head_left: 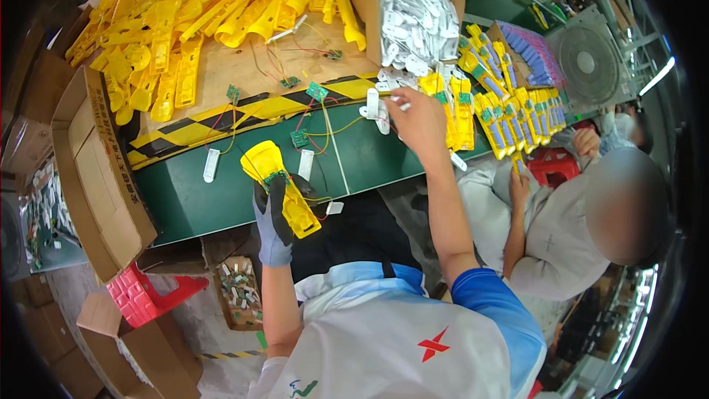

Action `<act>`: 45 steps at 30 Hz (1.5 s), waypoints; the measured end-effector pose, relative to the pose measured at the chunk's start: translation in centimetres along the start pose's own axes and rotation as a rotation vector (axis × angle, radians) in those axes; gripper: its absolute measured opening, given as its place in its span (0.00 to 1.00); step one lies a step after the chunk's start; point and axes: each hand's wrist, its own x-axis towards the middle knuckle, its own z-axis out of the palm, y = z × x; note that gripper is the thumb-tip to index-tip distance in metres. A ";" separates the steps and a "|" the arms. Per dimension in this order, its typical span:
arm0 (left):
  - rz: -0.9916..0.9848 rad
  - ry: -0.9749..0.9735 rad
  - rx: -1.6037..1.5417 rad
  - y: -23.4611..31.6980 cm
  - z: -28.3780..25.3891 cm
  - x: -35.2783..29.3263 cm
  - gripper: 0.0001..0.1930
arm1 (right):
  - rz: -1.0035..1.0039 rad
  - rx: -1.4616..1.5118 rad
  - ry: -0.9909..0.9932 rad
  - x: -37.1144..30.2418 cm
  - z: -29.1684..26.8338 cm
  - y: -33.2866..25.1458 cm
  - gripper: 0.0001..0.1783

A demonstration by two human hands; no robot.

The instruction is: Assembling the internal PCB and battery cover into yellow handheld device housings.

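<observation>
My left hand (274, 223), in a grey and black glove, is closed around a yellow plastic casing (301, 216) at the table's near edge. A green circuit board (277, 176) lies in that casing, and a white piece (334, 208) dangles from it on thin wires. Out to the right, my bare right hand (422, 124) pinches a small white plastic part (402, 106). Beside its fingertips are other white parts (373, 103) on the table. Between the hands lie wired circuit boards (317, 91), one with a white piece (305, 165) near it.
Yellow casings (170, 26) are heaped at the far left, behind striped tape (199, 125). A cardboard box (374, 18) holds many white parts. Casings with blue cylinders (509, 125) stand in rows at right, near a seated co-worker (557, 222). An open carton (96, 185) flanks the table's left end.
</observation>
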 end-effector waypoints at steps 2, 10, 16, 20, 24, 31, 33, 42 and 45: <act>0.008 0.035 -0.028 -0.1 -0.1 0.2 0.14 | 0.032 -0.116 0.018 0.3 -0.2 1.5 0.16; -0.111 -0.080 -0.217 1.4 -0.6 0.7 0.15 | -0.142 -0.153 -0.090 0.6 -0.1 0.9 0.13; -0.196 -0.070 -0.256 1.6 -0.9 1.2 0.15 | -0.121 -0.043 -0.105 0.5 1.0 0.5 0.07; -0.182 -0.092 -0.262 1.0 -1.0 1.7 0.14 | -0.300 0.006 -0.035 0.6 1.1 1.8 0.06; -0.192 -0.135 -0.314 1.6 -1.1 1.3 0.15 | -0.190 0.213 0.058 -1.5 -0.4 0.8 0.07; -0.185 -0.059 -0.178 1.6 -0.1 1.1 0.15 | -0.380 1.146 -0.675 -6.7 2.2 -6.7 0.04; -0.097 0.002 -0.050 1.0 0.0 1.4 0.15 | -0.395 1.083 -0.707 -6.3 3.4 -7.5 0.05; -0.097 -0.001 -0.030 1.7 1.1 0.9 0.16 | -0.193 1.148 -0.779 -4.6 5.3 -7.2 0.05; -0.085 -0.012 -0.008 1.6 0.8 0.9 0.16 | -0.199 1.148 -0.790 -4.6 5.3 -7.5 0.06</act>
